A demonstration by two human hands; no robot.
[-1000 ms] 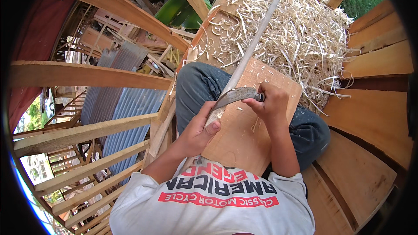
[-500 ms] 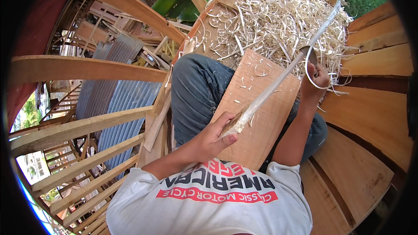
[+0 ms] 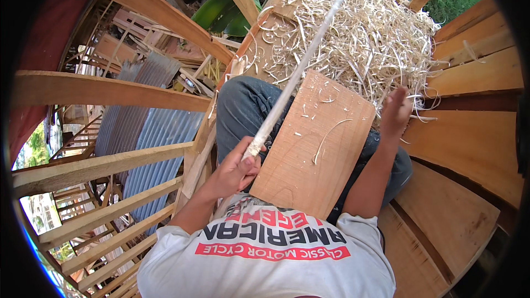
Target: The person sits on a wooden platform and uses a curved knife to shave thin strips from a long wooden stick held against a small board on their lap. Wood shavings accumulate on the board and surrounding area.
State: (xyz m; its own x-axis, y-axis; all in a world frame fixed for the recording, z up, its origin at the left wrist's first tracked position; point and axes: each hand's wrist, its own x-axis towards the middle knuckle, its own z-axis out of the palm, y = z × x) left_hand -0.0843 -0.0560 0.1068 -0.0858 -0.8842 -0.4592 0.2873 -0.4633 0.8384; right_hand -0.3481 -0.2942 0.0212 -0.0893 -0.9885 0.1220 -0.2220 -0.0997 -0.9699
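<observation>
A long pale stick (image 3: pixel 298 72), stripped smooth, slants from my lap up toward the far edge of the view. My left hand (image 3: pixel 238 172) is closed around its near end, beside the wooden board (image 3: pixel 317 149) across my thighs. Shavings lie scattered on that board, one of them long and curled. On the right, my right hand (image 3: pixel 395 116) is raised off the stick and smeared by motion. Its fingers look closed around the knife seen in it half a second ago; the blade barely shows now. A loose shaving (image 3: pixel 471 51) hangs in the air beyond it.
A heap of curly shavings (image 3: pixel 353 33) covers the planks ahead of my knees. Slatted wooden rails (image 3: pixel 110 89) run along the left, with corrugated metal sheets (image 3: pixel 165 132) below. Wide planks (image 3: pixel 458 143) form the right side.
The stick has swung left and come away from the right hand, its near end now left of the board. The long shaving at the knife has gone, and the right hand has turned.
</observation>
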